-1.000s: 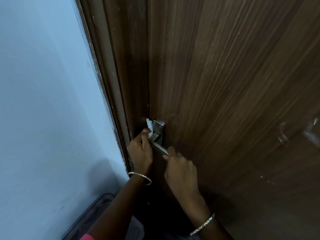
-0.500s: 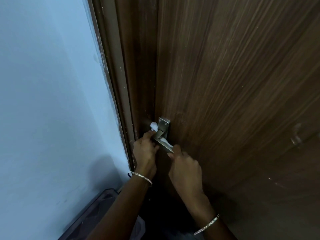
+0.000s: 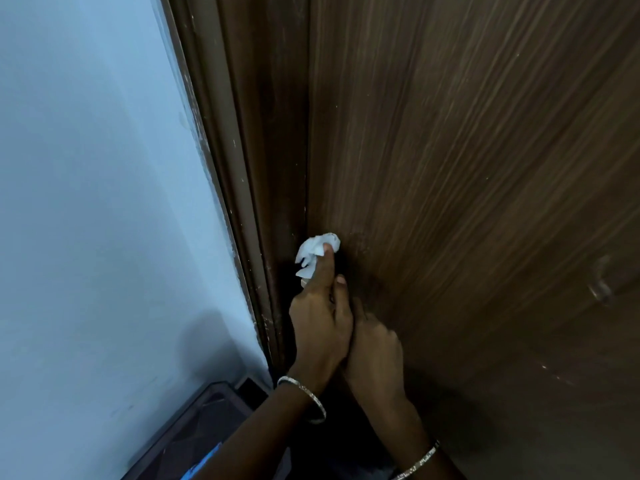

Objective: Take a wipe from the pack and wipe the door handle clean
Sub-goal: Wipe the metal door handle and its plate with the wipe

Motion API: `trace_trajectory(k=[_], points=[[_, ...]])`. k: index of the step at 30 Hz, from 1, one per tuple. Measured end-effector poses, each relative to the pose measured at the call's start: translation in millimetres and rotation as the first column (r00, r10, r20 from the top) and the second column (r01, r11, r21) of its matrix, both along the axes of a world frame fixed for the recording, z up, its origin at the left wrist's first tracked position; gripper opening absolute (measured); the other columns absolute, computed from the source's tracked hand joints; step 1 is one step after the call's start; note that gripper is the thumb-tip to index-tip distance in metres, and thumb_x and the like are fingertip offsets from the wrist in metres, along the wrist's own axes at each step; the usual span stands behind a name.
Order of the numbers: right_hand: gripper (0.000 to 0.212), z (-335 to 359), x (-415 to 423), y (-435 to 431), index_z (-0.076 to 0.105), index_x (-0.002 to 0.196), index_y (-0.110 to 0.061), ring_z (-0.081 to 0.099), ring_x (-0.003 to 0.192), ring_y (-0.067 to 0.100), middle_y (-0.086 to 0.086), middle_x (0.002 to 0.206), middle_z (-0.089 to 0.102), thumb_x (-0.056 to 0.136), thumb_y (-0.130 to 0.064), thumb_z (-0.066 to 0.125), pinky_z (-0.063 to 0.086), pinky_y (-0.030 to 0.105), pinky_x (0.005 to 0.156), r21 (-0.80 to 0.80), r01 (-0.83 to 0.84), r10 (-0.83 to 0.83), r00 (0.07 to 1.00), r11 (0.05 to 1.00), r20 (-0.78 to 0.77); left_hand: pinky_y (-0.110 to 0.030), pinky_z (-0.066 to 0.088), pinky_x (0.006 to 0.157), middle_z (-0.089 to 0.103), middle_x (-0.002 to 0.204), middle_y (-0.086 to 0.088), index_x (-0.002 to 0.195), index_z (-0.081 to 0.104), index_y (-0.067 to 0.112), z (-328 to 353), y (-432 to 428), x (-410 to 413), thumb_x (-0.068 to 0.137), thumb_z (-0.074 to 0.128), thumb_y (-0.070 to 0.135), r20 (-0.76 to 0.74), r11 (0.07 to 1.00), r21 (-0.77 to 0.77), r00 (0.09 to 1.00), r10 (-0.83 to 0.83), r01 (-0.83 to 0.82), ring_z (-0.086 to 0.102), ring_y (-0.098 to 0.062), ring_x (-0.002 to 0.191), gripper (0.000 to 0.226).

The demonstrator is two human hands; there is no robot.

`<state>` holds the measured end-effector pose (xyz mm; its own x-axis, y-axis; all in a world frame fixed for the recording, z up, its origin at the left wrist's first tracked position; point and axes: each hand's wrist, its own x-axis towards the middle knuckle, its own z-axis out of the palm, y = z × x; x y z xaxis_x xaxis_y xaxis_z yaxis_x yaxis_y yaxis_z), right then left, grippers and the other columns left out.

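Brown door [image 3: 450,168] | left hand [image 3: 320,327] fingers pinch wipe [image 3: 313,252] | right hand [image 3: 375,355] grip hidden

The left hand [image 3: 320,320] and the wipe [image 3: 317,252] cover the door handle completely. The right hand [image 3: 375,355] lies partly behind the left, its fingertips out of sight, so what it grips cannot be told. Both forearms are cut off by the bottom edge. A dark object [image 3: 194,431] at bottom left is cut off too, unidentifiable.
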<state>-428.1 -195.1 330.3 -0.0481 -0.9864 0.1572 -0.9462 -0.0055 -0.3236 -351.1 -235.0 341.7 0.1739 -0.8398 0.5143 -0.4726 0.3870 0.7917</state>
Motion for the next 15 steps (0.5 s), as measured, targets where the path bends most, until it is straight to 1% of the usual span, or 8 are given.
trace_trajectory(k=[2,3,6,9,11,12,14,15], points=[[0.054,-2,0,0,0.056,0.123,-0.019,0.070,0.067,0.011,0.000,0.091,0.073,0.076,-0.029,0.080,0.048,0.019,0.058,-0.025,0.011,-0.011,1.000,1.000,0.014,-0.008,0.040,0.064,0.069,0.090,0.002,0.148,0.045,0.014,-3,3,-1,0.098,0.040,0.028,-0.008,1.000,0.000,1.000,-0.022,0.022,0.058,-0.004,0.070,0.052],[0.052,-1,0,-1,0.058,0.121,-0.019,0.070,0.066,0.011,0.000,0.091,0.073,0.076,-0.028,0.079,0.046,0.018,0.057,-0.038,0.010,-0.009,1.000,0.999,0.017,-0.008,0.040,0.065,0.069,0.088,0.001,0.147,0.046,0.014,-2,2,0,0.098,0.040,0.026,-0.016,0.999,0.007,0.999,-0.033,0.033,0.058,-0.003,0.070,0.051],[0.048,5,1,0,0.049,0.128,-0.023,0.071,0.083,0.013,-0.001,0.105,0.070,0.085,-0.031,0.069,0.054,0.024,0.068,-0.023,-0.003,0.003,1.000,1.000,0.031,-0.009,0.039,0.060,0.065,0.077,0.001,0.143,0.052,0.015,2,-1,5,0.097,0.044,0.017,-0.016,0.999,0.030,1.000,-0.020,0.020,0.057,-0.006,0.065,0.047],[0.059,8,-1,1,0.036,0.143,-0.023,0.069,0.101,0.016,-0.001,0.121,0.065,0.091,-0.029,0.064,0.055,0.030,0.083,0.008,0.004,-0.004,0.997,1.000,0.075,-0.005,0.035,0.058,0.067,0.077,-0.002,0.140,0.056,0.014,2,-9,10,0.095,0.045,0.013,0.008,0.999,0.045,1.000,0.011,-0.011,0.052,0.000,0.057,0.046],[0.061,11,-3,3,0.034,0.144,-0.022,0.067,0.106,0.018,0.001,0.124,0.063,0.091,-0.025,0.064,0.055,0.031,0.087,0.021,0.001,-0.003,0.998,1.000,0.068,-0.004,0.034,0.058,0.068,0.078,-0.001,0.143,0.051,0.015,2,-14,13,0.095,0.044,0.015,0.015,0.997,0.068,0.999,0.029,-0.030,0.051,0.004,0.057,0.049],[0.060,12,-3,2,0.034,0.144,-0.022,0.067,0.106,0.018,0.001,0.124,0.063,0.091,-0.024,0.064,0.055,0.032,0.087,0.027,0.004,-0.006,0.998,1.000,0.063,-0.004,0.034,0.058,0.070,0.080,-0.003,0.145,0.049,0.016,2,-17,13,0.095,0.042,0.017,0.007,0.995,0.095,0.999,0.042,-0.043,0.052,0.002,0.058,0.051],[0.059,14,-3,2,0.035,0.144,-0.023,0.067,0.106,0.019,0.002,0.124,0.063,0.092,-0.024,0.062,0.055,0.032,0.086,0.043,0.014,-0.016,0.998,0.999,0.058,-0.005,0.033,0.058,0.073,0.085,-0.009,0.147,0.047,0.018,2,-22,13,0.094,0.040,0.022,-0.021,0.988,0.139,0.998,0.063,-0.060,0.058,-0.009,0.062,0.053],[0.058,15,-3,2,0.035,0.143,-0.023,0.067,0.105,0.020,0.002,0.123,0.063,0.092,-0.025,0.062,0.054,0.032,0.085,0.040,0.013,-0.015,0.999,0.999,0.052,-0.005,0.033,0.058,0.073,0.087,-0.013,0.147,0.046,0.019,1,-22,12,0.095,0.040,0.024,-0.033,0.988,0.143,0.997,0.064,-0.059,0.058,-0.011,0.065,0.053]])
